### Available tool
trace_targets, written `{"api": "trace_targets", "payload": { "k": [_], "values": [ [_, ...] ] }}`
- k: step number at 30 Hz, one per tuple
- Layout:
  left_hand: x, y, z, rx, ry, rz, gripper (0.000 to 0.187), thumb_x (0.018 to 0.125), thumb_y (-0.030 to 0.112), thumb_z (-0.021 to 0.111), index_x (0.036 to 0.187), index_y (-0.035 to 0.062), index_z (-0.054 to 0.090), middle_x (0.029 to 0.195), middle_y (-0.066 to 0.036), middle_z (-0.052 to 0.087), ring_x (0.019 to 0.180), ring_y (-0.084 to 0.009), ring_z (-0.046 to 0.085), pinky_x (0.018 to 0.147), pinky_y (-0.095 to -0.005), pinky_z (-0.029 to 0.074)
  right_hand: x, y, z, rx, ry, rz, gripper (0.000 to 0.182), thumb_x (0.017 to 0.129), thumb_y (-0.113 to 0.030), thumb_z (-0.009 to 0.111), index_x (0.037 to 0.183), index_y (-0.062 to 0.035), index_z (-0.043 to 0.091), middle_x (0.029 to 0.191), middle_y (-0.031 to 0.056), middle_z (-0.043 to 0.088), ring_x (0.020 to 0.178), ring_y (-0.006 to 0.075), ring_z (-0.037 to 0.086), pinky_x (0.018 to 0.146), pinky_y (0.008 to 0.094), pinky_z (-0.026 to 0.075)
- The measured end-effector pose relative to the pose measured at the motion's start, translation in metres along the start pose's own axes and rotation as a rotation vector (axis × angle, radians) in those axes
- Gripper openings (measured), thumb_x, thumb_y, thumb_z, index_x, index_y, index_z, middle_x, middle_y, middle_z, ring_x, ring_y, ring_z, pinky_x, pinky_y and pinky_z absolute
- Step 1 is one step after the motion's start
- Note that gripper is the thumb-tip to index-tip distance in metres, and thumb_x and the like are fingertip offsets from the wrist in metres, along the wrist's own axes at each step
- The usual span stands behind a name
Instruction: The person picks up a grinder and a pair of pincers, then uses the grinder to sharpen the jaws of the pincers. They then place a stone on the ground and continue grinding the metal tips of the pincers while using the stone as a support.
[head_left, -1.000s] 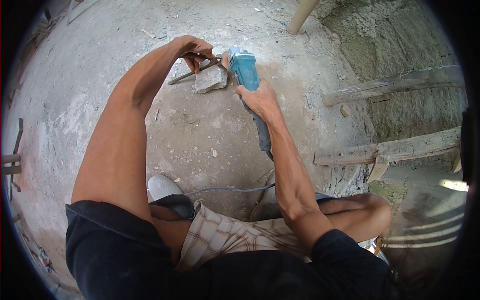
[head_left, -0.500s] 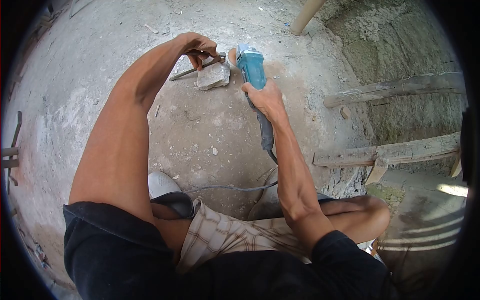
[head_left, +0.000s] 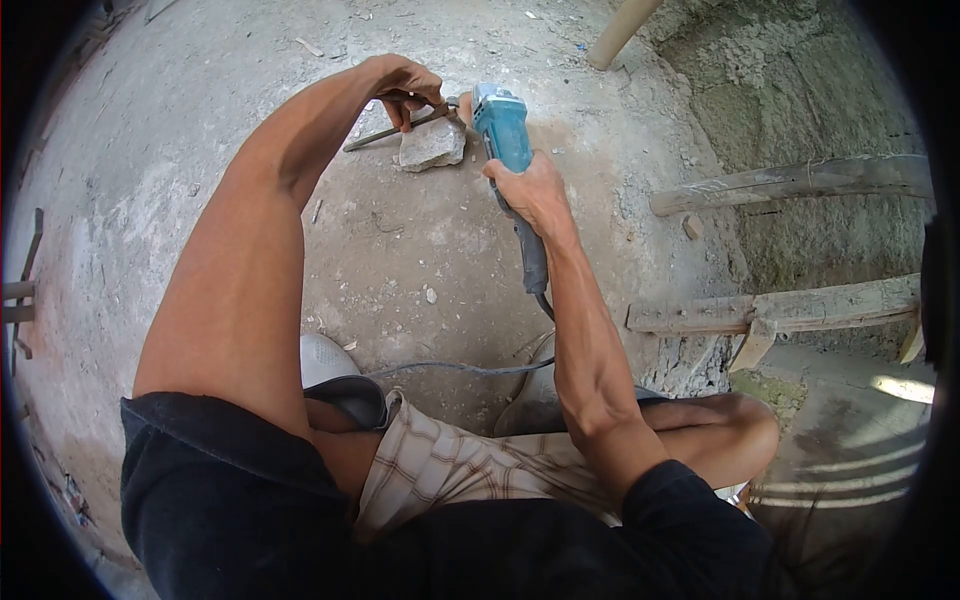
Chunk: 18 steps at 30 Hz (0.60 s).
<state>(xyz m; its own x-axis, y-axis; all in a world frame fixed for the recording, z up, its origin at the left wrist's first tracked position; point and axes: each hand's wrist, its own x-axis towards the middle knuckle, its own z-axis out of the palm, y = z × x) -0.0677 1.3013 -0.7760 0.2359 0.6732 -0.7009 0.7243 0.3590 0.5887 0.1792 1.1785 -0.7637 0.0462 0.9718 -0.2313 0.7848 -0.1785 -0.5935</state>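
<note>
My right hand (head_left: 533, 190) is wrapped round the body of a teal angle grinder (head_left: 505, 132), its disc (head_left: 465, 109) facing left. A dark cable runs from the grinder's rear end. Over a pale stone block (head_left: 433, 146), my left hand (head_left: 408, 92) is closed on a thin metal rod (head_left: 380, 137). The rod slants across the stone, its lower end out to the left. The rod's upper end is at or very close to the disc; whether they touch I cannot tell.
The cable (head_left: 450, 368) crosses the ground in front of my legs. At the right lie two wooden beams (head_left: 790, 187) (head_left: 700, 316) and a small block (head_left: 692, 227). A post (head_left: 622, 33) stands at the top. A pale boot (head_left: 325, 362) is at lower left.
My left hand and the rod have shifted slightly right and up, bringing the rod's upper end nearer the disc. The stone shows slightly higher. The grinder has hardly moved.
</note>
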Motion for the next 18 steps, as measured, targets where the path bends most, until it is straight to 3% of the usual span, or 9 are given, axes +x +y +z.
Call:
{"api": "trace_targets", "payload": {
  "k": [5, 13, 18],
  "values": [
    [0.003, 0.003, 0.000, 0.039, -0.010, -0.021, 0.027, 0.086, 0.032, 0.054, 0.067, 0.0126, 0.059, 0.052, -0.001, 0.050, 0.067, -0.0230, 0.069, 0.068, -0.0367, 0.059, 0.006, 0.004, 0.003, 0.039, -0.012, -0.007, 0.055, 0.067, -0.032, 0.070, 0.100, 0.0100, 0.059, 0.075, 0.0147, 0.063, 0.057, 0.0207, 0.061, 0.048, 0.0345, 0.046],
    [-0.013, 0.006, 0.002, 0.011, -0.009, 0.019, 0.029, 0.086, 0.032, 0.053, 0.064, 0.0129, 0.057, 0.052, -0.002, 0.051, 0.070, -0.0237, 0.070, 0.068, -0.0371, 0.059, 0.021, 0.014, 0.010, 0.066, 0.056, 0.000, 0.032, 0.071, -0.027, 0.069, 0.079, 0.0026, 0.061, 0.061, 0.0075, 0.057, 0.046, 0.0169, 0.055, 0.042, 0.0326, 0.043],
    [-0.013, 0.009, 0.003, 0.022, -0.004, 0.010, 0.030, 0.085, 0.029, 0.051, 0.060, 0.0133, 0.054, 0.052, -0.002, 0.051, 0.069, -0.0239, 0.070, 0.066, -0.0371, 0.059, 0.014, 0.016, 0.006, 0.064, 0.042, -0.014, 0.033, 0.070, -0.027, 0.070, 0.081, 0.0025, 0.061, 0.061, 0.0070, 0.056, 0.046, 0.0171, 0.055, 0.042, 0.0327, 0.043]
  ]
}}
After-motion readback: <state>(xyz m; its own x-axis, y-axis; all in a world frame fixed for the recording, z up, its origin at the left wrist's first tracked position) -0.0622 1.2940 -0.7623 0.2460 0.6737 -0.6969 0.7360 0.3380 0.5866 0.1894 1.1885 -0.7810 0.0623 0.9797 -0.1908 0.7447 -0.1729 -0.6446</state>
